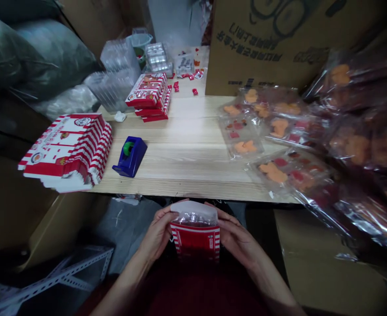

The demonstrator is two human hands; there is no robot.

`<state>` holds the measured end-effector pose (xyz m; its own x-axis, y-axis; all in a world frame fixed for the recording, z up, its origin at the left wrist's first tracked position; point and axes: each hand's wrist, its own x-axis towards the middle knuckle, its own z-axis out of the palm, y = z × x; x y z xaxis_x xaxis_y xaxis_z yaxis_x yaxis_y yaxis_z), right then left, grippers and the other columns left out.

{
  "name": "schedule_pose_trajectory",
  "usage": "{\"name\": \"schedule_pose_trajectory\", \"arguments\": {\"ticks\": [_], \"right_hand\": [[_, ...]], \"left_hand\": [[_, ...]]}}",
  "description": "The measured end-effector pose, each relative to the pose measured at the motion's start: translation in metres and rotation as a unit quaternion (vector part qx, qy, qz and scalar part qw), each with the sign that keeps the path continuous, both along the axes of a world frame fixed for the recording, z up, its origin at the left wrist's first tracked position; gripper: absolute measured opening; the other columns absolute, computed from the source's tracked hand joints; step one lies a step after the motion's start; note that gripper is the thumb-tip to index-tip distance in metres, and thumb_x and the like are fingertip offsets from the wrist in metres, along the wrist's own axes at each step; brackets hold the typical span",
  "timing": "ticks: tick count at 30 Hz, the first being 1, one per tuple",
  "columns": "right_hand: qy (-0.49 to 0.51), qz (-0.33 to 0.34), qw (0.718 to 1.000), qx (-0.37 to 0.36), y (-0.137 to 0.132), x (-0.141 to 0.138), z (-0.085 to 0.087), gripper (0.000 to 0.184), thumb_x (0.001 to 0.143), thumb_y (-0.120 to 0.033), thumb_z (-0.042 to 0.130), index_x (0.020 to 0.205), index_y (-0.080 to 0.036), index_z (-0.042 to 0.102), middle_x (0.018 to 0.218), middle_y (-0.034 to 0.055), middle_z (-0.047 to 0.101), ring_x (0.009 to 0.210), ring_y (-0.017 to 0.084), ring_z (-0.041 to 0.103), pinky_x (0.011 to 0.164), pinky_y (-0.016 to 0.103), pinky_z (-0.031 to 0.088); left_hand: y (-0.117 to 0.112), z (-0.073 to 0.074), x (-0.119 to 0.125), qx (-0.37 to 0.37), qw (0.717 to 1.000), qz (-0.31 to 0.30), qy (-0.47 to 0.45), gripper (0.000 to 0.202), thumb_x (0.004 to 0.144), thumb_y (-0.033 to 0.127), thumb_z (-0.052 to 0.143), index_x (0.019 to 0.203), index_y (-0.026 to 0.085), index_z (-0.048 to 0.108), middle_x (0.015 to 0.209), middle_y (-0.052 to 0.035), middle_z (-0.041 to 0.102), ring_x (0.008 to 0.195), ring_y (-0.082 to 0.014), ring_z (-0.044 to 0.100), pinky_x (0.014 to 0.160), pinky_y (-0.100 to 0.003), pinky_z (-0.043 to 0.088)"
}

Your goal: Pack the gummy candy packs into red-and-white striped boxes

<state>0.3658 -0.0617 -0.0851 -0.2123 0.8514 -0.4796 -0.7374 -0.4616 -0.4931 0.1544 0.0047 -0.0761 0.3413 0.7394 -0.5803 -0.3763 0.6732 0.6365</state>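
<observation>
Between my two hands, just in front of the table's near edge, is a red and white striped carton [197, 241]. Its white end flap stands up, and clear plastic [195, 218] shows inside the open mouth. My left hand [159, 232] grips the carton's left side near the flap, thumb along the edge. On the opposite side, my right hand [234, 235] has its fingers closed around the right edge. The carton's lower end fades into shadow against dark red clothing.
A blue tape dispenser [130, 157] sits near the table's front edge. Flat striped cartons [68, 149] are piled at left, with filled boxes [150, 96] behind. Clear plastic trays [119, 66] are stacked at the back. Bagged orange and red pieces [279, 127] cover the right side beside a large cardboard box [246, 52].
</observation>
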Motion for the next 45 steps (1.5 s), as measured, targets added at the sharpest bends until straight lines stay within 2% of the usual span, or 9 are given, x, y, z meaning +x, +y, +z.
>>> {"name": "schedule_pose_trajectory", "arguments": {"ticks": [5,11,19,23,28,34,37,41,45], "right_hand": [[-0.018,0.011,0.999,-0.040,0.012,0.006,0.001,0.031,0.072,-0.022,0.078,0.102,-0.027,0.082,0.103,0.0032,0.081,0.115,0.029,0.068,0.105,0.044,0.048],[-0.192,0.011,0.980,0.044,0.021,0.013,0.002,0.012,0.077,-0.024,0.074,0.080,-0.025,0.084,0.105,0.0046,0.078,0.108,0.025,0.067,0.100,0.036,0.048],[-0.243,0.038,0.956,0.161,0.011,0.029,-0.014,0.016,0.094,-0.035,0.068,0.101,-0.033,0.083,0.127,0.0041,0.074,0.128,0.027,0.063,0.111,0.046,0.044],[-0.296,0.104,0.920,0.233,0.013,0.039,-0.021,0.024,0.100,-0.037,0.061,0.118,-0.037,0.077,0.140,0.0033,0.069,0.133,0.027,0.060,0.113,0.050,0.044],[-0.364,0.076,0.893,0.253,0.036,0.044,-0.003,0.024,0.099,-0.038,0.064,0.119,-0.040,0.077,0.130,0.0022,0.075,0.127,0.025,0.066,0.112,0.048,0.046],[-0.341,0.121,0.910,0.202,0.034,0.041,-0.014,0.025,0.093,-0.045,0.071,0.114,-0.034,0.078,0.124,0.0049,0.077,0.119,0.026,0.070,0.105,0.051,0.052],[-0.325,0.090,0.923,0.186,0.025,0.031,-0.023,0.020,0.088,-0.040,0.077,0.106,-0.031,0.079,0.124,0.0057,0.077,0.116,0.025,0.070,0.102,0.048,0.053],[-0.332,0.023,0.926,0.178,0.021,0.022,-0.022,0.010,0.087,-0.038,0.078,0.091,-0.029,0.080,0.112,0.0059,0.080,0.107,0.025,0.073,0.097,0.047,0.055],[-0.329,0.082,0.920,0.196,0.026,0.031,-0.009,0.012,0.086,-0.038,0.079,0.094,-0.029,0.081,0.116,0.0067,0.079,0.109,0.026,0.073,0.097,0.048,0.055]], "left_hand": [[0.002,0.000,0.000,0.008,0.999,-0.043,0.015,0.036,0.076,0.017,0.073,0.111,0.015,0.082,0.101,-0.0107,0.082,0.087,-0.0215,0.074,0.083,-0.028,0.054],[0.011,-0.005,-0.007,0.186,0.972,-0.122,0.080,0.026,0.084,0.012,0.061,0.087,0.020,0.086,0.110,-0.0089,0.081,0.111,-0.0264,0.071,0.101,-0.035,0.051],[0.019,-0.004,-0.027,0.375,0.871,-0.279,0.151,0.033,0.098,0.025,0.061,0.128,0.029,0.074,0.146,-0.0080,0.064,0.136,-0.0282,0.058,0.114,-0.043,0.043],[0.026,-0.009,-0.024,0.350,0.885,-0.264,0.159,0.029,0.098,0.026,0.063,0.122,0.031,0.077,0.143,-0.0065,0.066,0.133,-0.0279,0.061,0.113,-0.045,0.047],[0.041,-0.009,-0.017,0.347,0.902,-0.210,0.151,0.029,0.097,0.027,0.065,0.123,0.030,0.077,0.140,-0.0062,0.068,0.136,-0.0277,0.058,0.119,-0.047,0.040],[0.027,-0.021,-0.014,0.270,0.922,-0.221,0.167,0.031,0.096,0.031,0.064,0.122,0.023,0.077,0.130,-0.0100,0.074,0.122,-0.0283,0.068,0.110,-0.045,0.048],[0.019,-0.024,-0.015,0.282,0.917,-0.210,0.190,0.029,0.096,0.031,0.064,0.121,0.024,0.078,0.131,-0.0100,0.073,0.125,-0.0278,0.066,0.112,-0.046,0.046],[0.019,-0.017,-0.018,0.306,0.910,-0.203,0.190,0.024,0.094,0.029,0.067,0.113,0.026,0.081,0.126,-0.0106,0.076,0.122,-0.0267,0.069,0.110,-0.044,0.048],[0.029,0.000,-0.020,0.316,0.893,-0.271,0.171,0.026,0.093,0.032,0.069,0.116,0.025,0.080,0.128,-0.0105,0.075,0.124,-0.0275,0.068,0.109,-0.043,0.049]]}}
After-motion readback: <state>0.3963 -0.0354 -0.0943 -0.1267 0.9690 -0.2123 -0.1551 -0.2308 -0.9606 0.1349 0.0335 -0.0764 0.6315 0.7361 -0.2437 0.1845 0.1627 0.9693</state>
